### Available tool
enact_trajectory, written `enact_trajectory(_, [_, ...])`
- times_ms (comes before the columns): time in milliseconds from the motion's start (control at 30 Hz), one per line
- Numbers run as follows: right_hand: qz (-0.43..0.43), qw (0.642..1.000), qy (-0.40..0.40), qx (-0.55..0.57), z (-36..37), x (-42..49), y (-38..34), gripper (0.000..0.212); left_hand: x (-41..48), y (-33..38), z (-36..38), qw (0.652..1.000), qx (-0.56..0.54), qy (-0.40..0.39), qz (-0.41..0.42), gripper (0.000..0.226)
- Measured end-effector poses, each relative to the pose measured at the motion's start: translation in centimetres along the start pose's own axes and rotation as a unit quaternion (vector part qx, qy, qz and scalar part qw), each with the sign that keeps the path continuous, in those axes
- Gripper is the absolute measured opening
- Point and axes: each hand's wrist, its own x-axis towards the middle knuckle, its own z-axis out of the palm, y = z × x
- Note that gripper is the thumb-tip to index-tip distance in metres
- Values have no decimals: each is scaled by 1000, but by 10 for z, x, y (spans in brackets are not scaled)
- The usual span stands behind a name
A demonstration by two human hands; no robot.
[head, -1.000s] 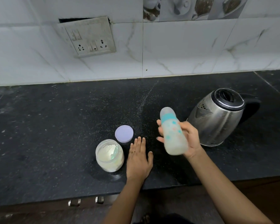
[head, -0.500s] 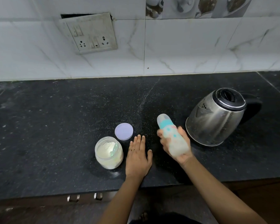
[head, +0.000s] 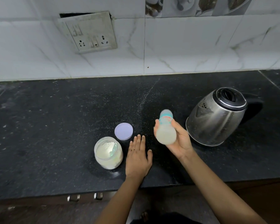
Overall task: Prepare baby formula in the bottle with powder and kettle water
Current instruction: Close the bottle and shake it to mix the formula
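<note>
Bottle [head: 166,128] capped, milky, tilted, left of kettle [head: 217,117] | right hand [head: 179,139] clamped on it | left hand [head: 138,156] flat, spread, farther left | step: shaking | next: probably checking for lumps

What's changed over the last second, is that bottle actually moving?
Yes. The right hand keeps its grip on the bottle and has swung it down, then tipped its base toward the camera, as in shaking. The left hand, powder jar, lid and kettle stayed put.
</note>
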Motion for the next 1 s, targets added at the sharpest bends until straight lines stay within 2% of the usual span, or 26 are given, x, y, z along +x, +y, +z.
enact_trajectory(133, [23,996,-59,-55,22,-9,-7,76,0,0,0,1000,7,-1,0,62])
enact_trajectory(233, [40,996,-78,21,24,-8,-17,68,-1,-1,0,1000,8,1,2,62])
enact_trajectory(300, [61,991,-120,11,19,-5,-24,58,0,0,0,1000,6,3,2,62])
enact_trajectory(367, [77,985,-155,4,15,-5,-28,63,0,0,1,1000,3,2,1,62])
enact_trajectory(500, [83,975,-196,69,19,4,-29,82,0,-1,1,1000,2,5,1,62])
enact_trajectory(600, [95,988,-120,0,20,12,-28,63,0,-1,2,1000,1,3,2,63])
enact_trajectory(633, [85,994,-69,4,21,14,-26,61,0,-1,1,1000,0,1,1,63])
enact_trajectory(700, [3,994,76,73,12,17,-24,72,0,0,0,1000,-1,0,-1,63])
enact_trajectory(767, [6,983,26,182,9,15,-19,79,0,0,0,1000,-2,2,1,62])
enact_trajectory(833, [74,989,-8,128,17,9,-15,67,0,0,0,1000,-3,3,2,62])
enact_trajectory(867, [69,995,-13,75,23,10,-16,65,0,0,0,1000,-4,2,1,62])
enact_trajectory(933, [14,999,36,25,34,13,-22,74,0,-1,1,1000,-8,3,-2,62])
enact_trajectory(967, [-3,999,38,32,32,15,-25,77,0,-1,1,1000,-12,6,-1,62])
enact_trajectory(1000, [7,998,-4,67,29,15,-26,75,0,-1,1,1000,-17,8,0,61])
